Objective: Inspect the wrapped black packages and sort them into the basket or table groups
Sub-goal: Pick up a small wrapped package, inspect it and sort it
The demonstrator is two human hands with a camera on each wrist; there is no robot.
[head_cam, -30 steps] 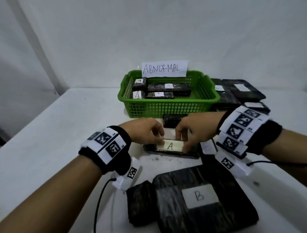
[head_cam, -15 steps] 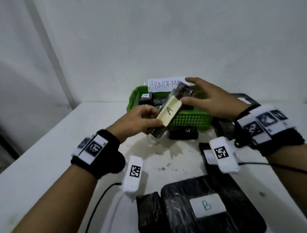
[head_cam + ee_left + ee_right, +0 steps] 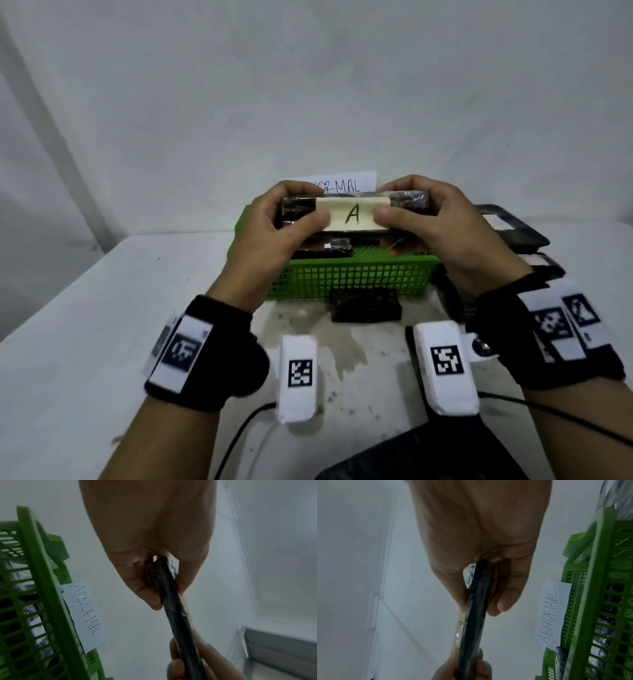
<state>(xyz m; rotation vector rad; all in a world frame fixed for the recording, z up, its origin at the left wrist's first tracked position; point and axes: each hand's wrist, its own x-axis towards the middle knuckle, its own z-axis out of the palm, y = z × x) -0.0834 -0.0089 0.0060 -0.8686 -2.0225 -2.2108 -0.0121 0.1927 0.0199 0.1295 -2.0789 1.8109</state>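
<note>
1. Package under inspection: a slim, flat black package wrapped in clear film (image 3: 356,214), bearing a cream label marked "A", is held level between the two hands, raised off the table, above and just nearer than the green plastic mesh basket (image 3: 346,279). The label faces the head camera, presumably so that its face can be read and the wrap checked.

2. Left hand (image 3: 274,229): fingers curl behind the package's left end and the thumb presses on the front beside the label; the left wrist view shows the thin edge (image 3: 173,601) pinched between thumb and fingers. Holding by the end leaves the label uncovered.

3. Right hand (image 3: 431,222): mirrors the left, thumb on the front at the label's right edge, fingers behind. In the right wrist view a loose fold of clear film (image 3: 469,574) stands out at the gripped end, possibly a defect worth judging.

4. Basket: beyond the hands, with a white paper sign reading "ABNORMAL" (image 3: 85,615) on its far rim; black wrapped packages already lie inside, so rejected items probably go there.

5. Table groups: flat black packages with white labels (image 3: 503,228) lie to the right of the right hand; a small black wrapped block (image 3: 364,305) lies below the hands, in front of the basket; a large black package (image 3: 428,455) sits nearest the person.

6. Stage: inspection appears under way; the sorting decision is not yet made.
</note>
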